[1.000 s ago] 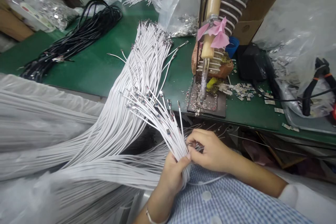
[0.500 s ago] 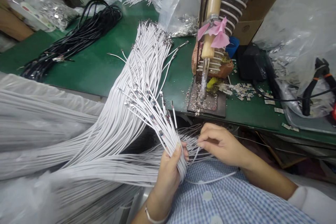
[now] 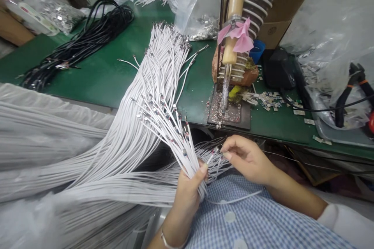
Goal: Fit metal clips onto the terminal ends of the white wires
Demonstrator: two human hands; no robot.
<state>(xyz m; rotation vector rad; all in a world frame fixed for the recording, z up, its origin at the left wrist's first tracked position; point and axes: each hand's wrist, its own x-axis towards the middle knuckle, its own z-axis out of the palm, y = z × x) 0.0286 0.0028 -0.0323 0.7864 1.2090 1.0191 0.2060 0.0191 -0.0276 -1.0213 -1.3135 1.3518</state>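
A thick bundle of white cables is wrapped in my left hand, thumb across the front. The cables' small metal connectors fan out above the fist, towards the bench. To the right, my right hand is closed in a pinch at the tip of a single white cable. A metal connector shows just left of those fingertips; the exact contact point is too small to make out. Behind the held bundle lies a much larger pile of white cables, running off to the left.
A soldering iron hangs tip down over a solder-spattered plate. Right of it are small circuit boards and cutting pliers. Black cables lie on the green bench, with a bag of metal parts behind.
A connector now shows beside my right fingertips, where only a thin cable end was visible before. That cable points more steeply up. The left thumb has shifted slightly, and the bundle's tips have spread and turned.
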